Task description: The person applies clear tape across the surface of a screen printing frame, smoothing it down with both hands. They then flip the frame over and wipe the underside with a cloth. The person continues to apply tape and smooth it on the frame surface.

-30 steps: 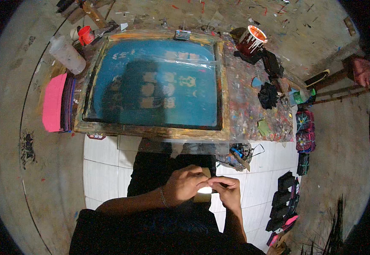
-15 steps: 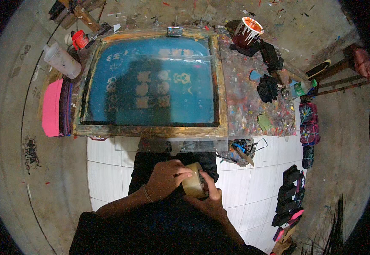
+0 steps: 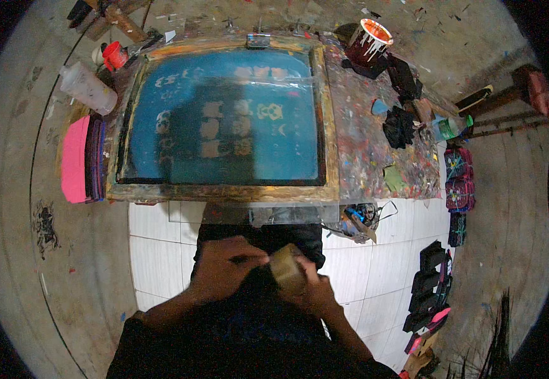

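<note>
A roll of yellowish clear packing tape [image 3: 287, 271] is gripped by my right hand [image 3: 317, 290], its thumb and fingers around the roll's right side, above my lap. My left hand [image 3: 227, 266] is beside the roll's left edge with thumb and forefinger pinched together. Whether a strip of tape is between those fingertips is too blurred to make out. Ahead of both hands lies a screen-printing frame [image 3: 224, 192] with a worn wooden border and blue mesh [image 3: 287, 158] bearing pale animal-like shapes. A clear plastic sheet [image 3: 192, 213] sticks out below its near edge.
On the paint-spattered table [image 3: 356, 151] are a dripping paint bucket [image 3: 368, 47], black cloth [image 3: 399, 126] and a green-capped bottle [image 3: 454, 127]. At left stand a pink-topped stack [image 3: 77, 158], a translucent bottle [image 3: 88, 88] and a red cup [image 3: 115, 55]. Dark bundles [image 3: 426, 284] lie at right.
My left hand has drawn back a little to the left from the top of the tape roll, its fingers now pinched. The roll has tilted in my right hand.
</note>
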`<state>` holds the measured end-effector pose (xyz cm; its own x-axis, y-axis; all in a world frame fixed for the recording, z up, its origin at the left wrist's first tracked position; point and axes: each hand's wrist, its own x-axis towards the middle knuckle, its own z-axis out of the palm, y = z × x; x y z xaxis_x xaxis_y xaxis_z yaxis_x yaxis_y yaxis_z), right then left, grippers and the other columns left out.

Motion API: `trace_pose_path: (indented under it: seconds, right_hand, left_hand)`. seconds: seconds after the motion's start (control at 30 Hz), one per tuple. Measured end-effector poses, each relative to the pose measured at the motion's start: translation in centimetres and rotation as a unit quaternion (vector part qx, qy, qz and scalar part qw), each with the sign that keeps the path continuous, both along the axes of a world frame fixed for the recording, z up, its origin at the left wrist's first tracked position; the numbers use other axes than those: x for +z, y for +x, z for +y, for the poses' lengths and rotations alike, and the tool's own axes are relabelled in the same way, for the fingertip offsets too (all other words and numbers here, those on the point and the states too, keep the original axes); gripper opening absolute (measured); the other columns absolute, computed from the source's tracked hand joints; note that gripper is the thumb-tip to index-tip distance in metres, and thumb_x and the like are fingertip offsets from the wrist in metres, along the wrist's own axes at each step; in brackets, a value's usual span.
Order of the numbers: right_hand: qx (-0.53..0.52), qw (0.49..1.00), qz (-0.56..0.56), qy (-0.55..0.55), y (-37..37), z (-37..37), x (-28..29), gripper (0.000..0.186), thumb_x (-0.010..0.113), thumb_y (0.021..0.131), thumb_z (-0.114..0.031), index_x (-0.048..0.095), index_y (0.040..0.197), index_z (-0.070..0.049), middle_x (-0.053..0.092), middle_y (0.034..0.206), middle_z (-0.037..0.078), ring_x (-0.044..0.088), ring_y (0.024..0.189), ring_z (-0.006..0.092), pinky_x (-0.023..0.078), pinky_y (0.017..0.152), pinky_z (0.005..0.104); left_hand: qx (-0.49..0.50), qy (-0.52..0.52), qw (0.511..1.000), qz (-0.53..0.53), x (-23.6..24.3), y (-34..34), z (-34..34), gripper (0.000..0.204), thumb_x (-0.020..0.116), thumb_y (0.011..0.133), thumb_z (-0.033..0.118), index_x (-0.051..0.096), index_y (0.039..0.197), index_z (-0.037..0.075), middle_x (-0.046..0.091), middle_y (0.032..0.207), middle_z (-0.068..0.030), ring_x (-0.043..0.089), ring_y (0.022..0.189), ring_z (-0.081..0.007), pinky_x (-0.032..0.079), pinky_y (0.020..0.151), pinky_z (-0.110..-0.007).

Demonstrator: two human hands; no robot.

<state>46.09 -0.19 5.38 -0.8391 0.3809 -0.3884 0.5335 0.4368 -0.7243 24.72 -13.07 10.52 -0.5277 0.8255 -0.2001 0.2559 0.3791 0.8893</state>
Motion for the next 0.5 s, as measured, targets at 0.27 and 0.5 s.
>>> trace_pose_path:
  seconds: [0.27,0.5]
  right_hand:
    - [0.043,0.983,-0.002,-0.177,0.3,5.9,0.3,0.051,0.082,0.077,-0.015,0.064,0.125,-0.013,0.074,0.102,0.009,0.071,0.087,0.0196,0.057,0.077,0.0316]
    - [0.190,0.971,0.135,-0.063,-3.8,8.5,11.3,0.020,0.076,0.084,-0.021,0.076,0.103,-0.014,0.074,0.084,0.009,0.068,0.059,0.0185,0.048,0.052,0.0277]
  left_hand:
    - [0.155,0.114,0.974,0.123,7.0,-7.5,-3.7,0.015,0.076,0.069,-0.010,0.072,0.081,-0.002,0.068,0.076,-0.0107,0.062,0.071,-0.0170,0.048,0.063,-0.027]
    - [0.242,0.218,0.911,0.253,7.4,-10.4,-15.7,0.020,0.067,0.081,0.000,0.065,0.100,-0.005,0.067,0.095,-0.0108,0.061,0.081,-0.0202,0.049,0.078,-0.036]
